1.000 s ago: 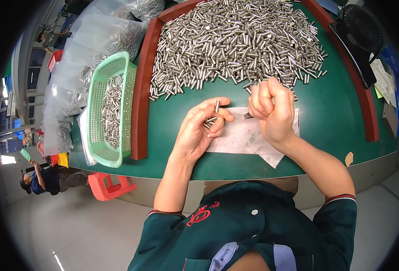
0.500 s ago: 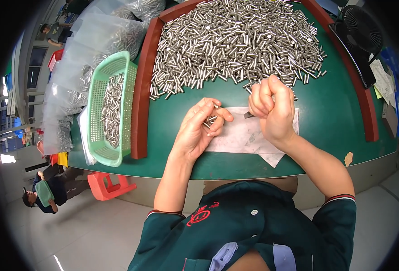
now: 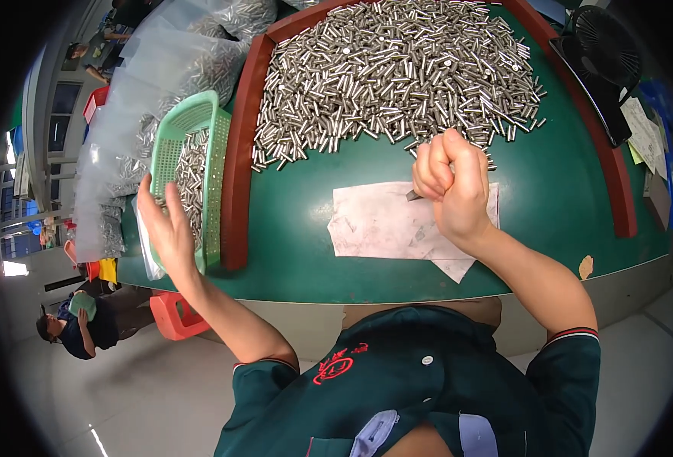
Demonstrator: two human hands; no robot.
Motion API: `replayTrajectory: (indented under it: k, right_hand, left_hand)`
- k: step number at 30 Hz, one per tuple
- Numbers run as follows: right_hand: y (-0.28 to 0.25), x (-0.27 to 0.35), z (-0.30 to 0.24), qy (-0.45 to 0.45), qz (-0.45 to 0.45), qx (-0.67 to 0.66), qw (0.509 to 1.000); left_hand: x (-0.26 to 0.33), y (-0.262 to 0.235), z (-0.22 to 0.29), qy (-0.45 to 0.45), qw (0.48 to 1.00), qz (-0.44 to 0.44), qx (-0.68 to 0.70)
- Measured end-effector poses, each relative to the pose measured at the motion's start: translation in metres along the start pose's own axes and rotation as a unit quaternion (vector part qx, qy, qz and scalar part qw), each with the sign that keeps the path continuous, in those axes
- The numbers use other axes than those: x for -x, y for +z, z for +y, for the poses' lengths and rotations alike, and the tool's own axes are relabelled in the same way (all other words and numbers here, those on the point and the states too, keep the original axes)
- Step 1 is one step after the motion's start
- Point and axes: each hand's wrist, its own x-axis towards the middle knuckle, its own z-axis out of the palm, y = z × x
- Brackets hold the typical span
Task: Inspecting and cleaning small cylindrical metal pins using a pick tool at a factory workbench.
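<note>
My left hand (image 3: 172, 236) reaches over the near end of a light green plastic basket (image 3: 216, 171), fingers spread, with nothing seen in it. Short shiny metal pins (image 3: 191, 171) lie in that basket. Above a stained whitish cloth (image 3: 378, 225), my right hand (image 3: 456, 186) is closed in a fist. A small dark, flat tip (image 3: 413, 196) pokes out of the fist's left side; the rest of that thing is hidden by the fingers. Just beyond the fist, a large heap of loose metal pins (image 3: 397, 76) spreads over the green tabletop (image 3: 298, 228).
Reddish-brown bars (image 3: 237, 175) border the heap on the left, back and right. Clear plastic bags of pins (image 3: 207, 72) stand left of the basket. A black fan (image 3: 607, 53) and papers (image 3: 645, 133) are at right. A red stool (image 3: 175, 316) and another person (image 3: 85, 327) are at lower left.
My left hand has swung left from beside the cloth to the basket and opened; the pins it held no longer show in it. My right hand stays nearly in place, still closed.
</note>
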Motion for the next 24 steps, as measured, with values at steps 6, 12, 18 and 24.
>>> replayTrajectory:
  k: [6, 12, 18, 24]
  right_hand:
    - [-0.006, -0.002, 0.0, 0.002, 0.008, 0.0, 1.0]
    - [-0.001, 0.0, -0.002, 0.01, 0.006, -0.009, 1.0]
    - [0.0, 0.0, -0.003, 0.021, 0.015, -0.02, 0.999]
    - [-0.003, -0.001, -0.001, 0.004, 0.023, -0.005, 1.0]
  left_hand:
    - [0.022, 0.047, 0.081, 0.16, 0.975, -0.077, 0.131]
    - [0.037, 0.103, 0.122, 0.358, 0.91, -0.171, 0.123]
    - [0.033, 0.113, 0.126, 0.387, 0.891, -0.215, 0.102]
    - [0.06, 0.081, 0.134, 0.347, 0.871, -0.299, 0.179]
